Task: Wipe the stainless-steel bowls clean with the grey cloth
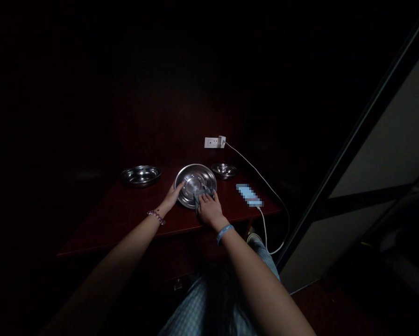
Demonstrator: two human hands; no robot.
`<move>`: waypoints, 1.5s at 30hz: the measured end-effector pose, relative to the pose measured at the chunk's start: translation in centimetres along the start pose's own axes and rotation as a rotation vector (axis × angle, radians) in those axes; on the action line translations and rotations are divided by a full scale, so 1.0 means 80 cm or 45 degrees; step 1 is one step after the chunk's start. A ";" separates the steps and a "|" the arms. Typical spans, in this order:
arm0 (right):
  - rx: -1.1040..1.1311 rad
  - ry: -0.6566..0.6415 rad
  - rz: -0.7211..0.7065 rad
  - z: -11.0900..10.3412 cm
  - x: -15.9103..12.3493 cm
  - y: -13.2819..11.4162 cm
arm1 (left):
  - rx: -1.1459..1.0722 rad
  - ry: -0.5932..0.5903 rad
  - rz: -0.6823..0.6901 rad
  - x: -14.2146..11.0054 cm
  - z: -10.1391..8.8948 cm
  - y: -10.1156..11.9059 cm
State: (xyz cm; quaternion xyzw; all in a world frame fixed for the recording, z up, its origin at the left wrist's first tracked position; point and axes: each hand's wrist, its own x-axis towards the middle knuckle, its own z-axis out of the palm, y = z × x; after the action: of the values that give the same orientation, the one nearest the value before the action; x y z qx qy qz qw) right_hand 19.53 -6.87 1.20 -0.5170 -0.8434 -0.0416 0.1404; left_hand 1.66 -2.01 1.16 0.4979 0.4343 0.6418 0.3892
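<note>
A shiny steel bowl [195, 182] is tilted up above the dark red table, its inside facing me. My left hand [171, 197] grips its left rim, with the thumb over the inner side and the other fingers hidden behind. Bunched under the fingers of my right hand [210, 209] is a grey cloth [198, 198], pressed against the bowl's lower right inside. To the left on the table lies a wider steel bowl [141, 176]. Another, smaller steel bowl [223, 171] rests behind and to the right of the held one.
A blurred-out phone [249, 195] lies on the right of the table [125, 224]. Its white cable [265, 179] loops past the table's edge up to a charger in the wall socket [212, 143]. A pale panel [380, 168] stands on the right.
</note>
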 end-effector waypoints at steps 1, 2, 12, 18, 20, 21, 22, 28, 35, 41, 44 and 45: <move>0.004 -0.006 0.011 -0.001 -0.002 -0.004 | -0.003 -0.018 0.006 -0.002 0.000 0.002; 0.012 -0.010 0.027 -0.001 -0.003 -0.008 | -0.007 -0.041 0.021 -0.003 0.001 0.003; 0.170 -0.104 0.130 -0.012 -0.007 -0.039 | 0.067 -0.083 -0.047 -0.006 0.000 0.001; 0.387 -0.126 0.003 -0.005 -0.003 -0.047 | 0.046 -0.138 -0.127 -0.007 -0.006 0.000; 0.490 -0.111 -0.068 0.000 -0.001 -0.046 | 0.035 -0.156 -0.111 -0.006 -0.007 -0.002; 0.540 -0.092 -0.113 0.002 0.000 -0.046 | 0.039 -0.163 -0.118 -0.005 -0.008 -0.002; 0.583 -0.070 -0.156 0.005 0.001 -0.045 | 0.045 -0.166 -0.128 -0.005 -0.008 -0.004; 0.627 -0.130 -0.165 0.003 -0.002 -0.048 | 0.003 -0.135 -0.096 0.002 -0.007 -0.010; 0.359 -0.282 -0.145 -0.024 -0.011 -0.046 | 0.006 0.119 0.036 0.017 -0.007 -0.017; 0.138 -0.336 -0.059 -0.038 -0.012 -0.022 | 0.040 0.193 0.110 0.020 -0.011 -0.016; 0.016 -0.257 -0.008 -0.039 -0.010 -0.008 | 0.054 0.186 0.121 0.017 -0.010 -0.012; -0.021 -0.211 0.006 -0.038 -0.009 -0.004 | 0.055 0.181 0.120 0.016 -0.010 -0.010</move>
State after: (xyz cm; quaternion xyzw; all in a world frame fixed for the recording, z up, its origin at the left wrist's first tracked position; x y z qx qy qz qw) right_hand 20.14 -8.33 3.93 -0.5217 -0.8505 -0.0053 0.0660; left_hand 0.69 -0.70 0.67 0.4791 0.4508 0.6837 0.3159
